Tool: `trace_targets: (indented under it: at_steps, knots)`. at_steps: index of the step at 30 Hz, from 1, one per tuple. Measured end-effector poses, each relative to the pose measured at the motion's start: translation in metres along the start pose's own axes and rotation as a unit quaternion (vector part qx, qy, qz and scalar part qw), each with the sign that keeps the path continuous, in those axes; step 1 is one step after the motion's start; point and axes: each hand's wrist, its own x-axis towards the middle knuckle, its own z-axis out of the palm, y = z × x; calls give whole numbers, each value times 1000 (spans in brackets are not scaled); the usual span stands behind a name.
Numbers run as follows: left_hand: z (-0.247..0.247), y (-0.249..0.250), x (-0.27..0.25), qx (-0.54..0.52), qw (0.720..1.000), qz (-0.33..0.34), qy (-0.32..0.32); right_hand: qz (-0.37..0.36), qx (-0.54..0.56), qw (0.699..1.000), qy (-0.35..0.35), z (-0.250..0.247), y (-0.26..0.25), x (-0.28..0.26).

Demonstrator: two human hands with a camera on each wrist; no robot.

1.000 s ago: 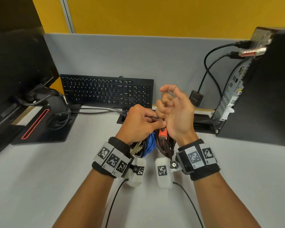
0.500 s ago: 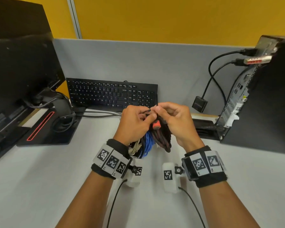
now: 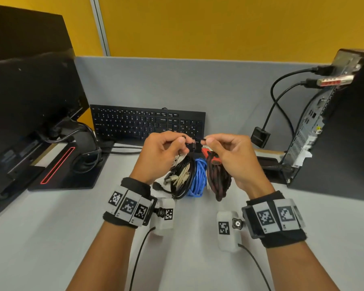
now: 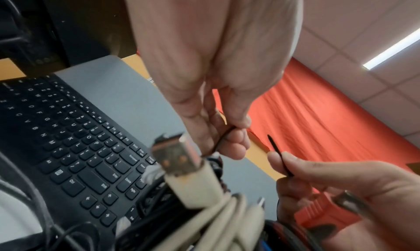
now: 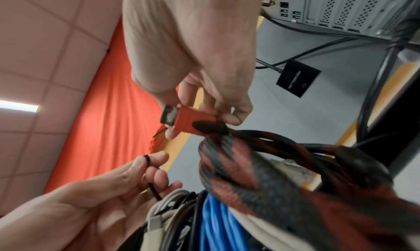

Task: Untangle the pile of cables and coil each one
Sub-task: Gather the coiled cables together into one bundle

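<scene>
My left hand (image 3: 178, 144) is raised over the desk and pinches one end of a thin black tie (image 4: 223, 138); a bundle of black and beige cables (image 3: 180, 175) hangs under it, with a beige USB plug (image 4: 179, 158) sticking up. My right hand (image 3: 213, 144) pinches the tie's other end (image 4: 278, 156), and its lower fingers grip the red plug (image 5: 193, 122) of a coiled red-and-black braided cable (image 3: 218, 179). A blue coiled cable (image 3: 199, 178) hangs between the two bundles; which hand carries it I cannot tell.
A black keyboard (image 3: 147, 122) lies just beyond the hands. A monitor on its stand (image 3: 29, 114) fills the left side. A computer tower (image 3: 334, 133) with plugged-in cables and a small black adapter (image 3: 260, 136) stands at the right. Grey desk surface (image 3: 187, 248) stretches toward me.
The right hand's fingers came down from a raised spread to a pinch. Both hands then moved a little apart, drawing the black tie out between them, and the bundles now hang separately.
</scene>
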Motion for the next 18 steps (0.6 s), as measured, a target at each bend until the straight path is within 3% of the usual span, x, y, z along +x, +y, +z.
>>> trace_targets:
  at_steps: [7, 18]
  knots:
    - [6, 2, 0, -21, 998, -5, 54, -29, -10, 999, 28, 8, -11, -5]
    - [13, 2, -1, -18, 999, 7, 49, -31, -60, 997, 48, 16, -17, -9]
